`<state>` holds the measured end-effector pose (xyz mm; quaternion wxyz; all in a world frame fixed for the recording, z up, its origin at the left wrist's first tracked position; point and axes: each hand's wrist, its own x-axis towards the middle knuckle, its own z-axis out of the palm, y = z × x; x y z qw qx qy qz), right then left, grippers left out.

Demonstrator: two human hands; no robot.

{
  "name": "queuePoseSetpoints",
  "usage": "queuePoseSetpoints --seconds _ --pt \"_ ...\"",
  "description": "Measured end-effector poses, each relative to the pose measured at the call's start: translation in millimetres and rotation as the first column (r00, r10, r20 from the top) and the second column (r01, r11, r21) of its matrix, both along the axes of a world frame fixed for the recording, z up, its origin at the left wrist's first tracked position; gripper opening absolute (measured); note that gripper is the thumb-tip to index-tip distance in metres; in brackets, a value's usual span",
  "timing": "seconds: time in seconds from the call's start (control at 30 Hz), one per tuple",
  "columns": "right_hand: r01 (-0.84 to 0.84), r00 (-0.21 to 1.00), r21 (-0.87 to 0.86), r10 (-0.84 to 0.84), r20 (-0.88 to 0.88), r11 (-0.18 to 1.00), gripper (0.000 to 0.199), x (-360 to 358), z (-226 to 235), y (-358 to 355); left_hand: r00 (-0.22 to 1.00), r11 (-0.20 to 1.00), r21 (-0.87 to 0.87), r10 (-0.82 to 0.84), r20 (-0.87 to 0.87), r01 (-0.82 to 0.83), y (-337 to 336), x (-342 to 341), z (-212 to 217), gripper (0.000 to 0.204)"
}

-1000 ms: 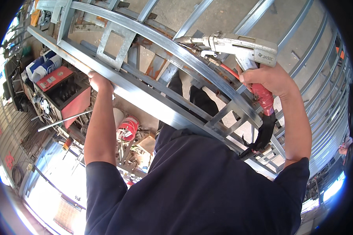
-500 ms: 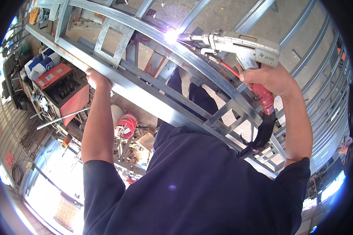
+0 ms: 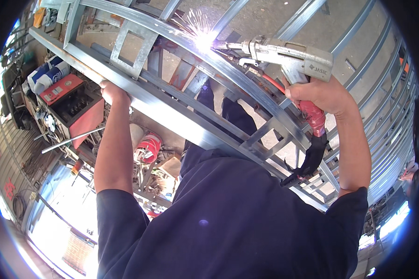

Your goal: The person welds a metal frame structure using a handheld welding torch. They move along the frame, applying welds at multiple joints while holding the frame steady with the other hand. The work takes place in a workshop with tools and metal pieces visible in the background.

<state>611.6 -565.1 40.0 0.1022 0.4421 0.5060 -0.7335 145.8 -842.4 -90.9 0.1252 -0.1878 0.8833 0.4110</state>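
My right hand [image 3: 322,94] grips a silver pistol-shaped welding torch [image 3: 284,56] with a red handle and a black cable hanging below it. Its nozzle touches a curved bar of the grey metal frame [image 3: 181,125], where a bright white spark [image 3: 204,41] flares. My left hand [image 3: 112,91] is closed on the frame's straight lower bar, to the left of the weld. My dark shirt fills the lower middle of the view.
A red boxy machine [image 3: 72,104] stands left of the frame, with blue-and-white containers [image 3: 49,74] beside it. A red spool [image 3: 149,146] and scattered tools lie on the ground below. More stacked metal frames [image 3: 381,116] run along the right side.
The torch tip has moved onto the curved bar and the glow seen half a second ago has grown into a shower of sparks. My left hand stays on the lower bar.
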Motion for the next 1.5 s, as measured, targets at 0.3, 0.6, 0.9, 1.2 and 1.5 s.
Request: queuePoseSetpoints --seconds 0.3,0.6,0.9,1.2,1.5 --pt "0.019 0.999 -0.019 -0.018 0.033 1.0 0.028 -2.4 10.9 -0.9 0.997 0.987 -0.153 -0.065 -0.042 0.058 1.3 -0.6 -0.9 0.058" --pt "0.016 0.999 -0.021 -0.016 0.03 1.0 0.039 9.9 11.0 0.8 0.994 0.975 -0.203 -0.098 -0.053 0.085 1.9 -2.5 -4.1 0.048" --pt "0.153 0.984 -0.048 -0.148 0.094 0.987 0.054 86.0 18.4 -3.8 0.981 0.903 -0.405 -0.182 -0.06 0.143 -4.4 -7.4 -7.6 0.062" --pt "0.015 0.972 -0.003 -0.013 0.235 1.0 0.057 104.8 15.3 -14.3 0.985 0.94 -0.3 -0.174 -0.011 0.162 -4.2 -9.4 -6.8 0.054" --pt "0.039 0.956 -0.025 -0.03 0.293 0.999 0.052 96.3 21.5 -15.5 0.972 0.896 -0.388 -0.236 -0.008 0.214 -3.8 -9.4 -7.1 0.053"
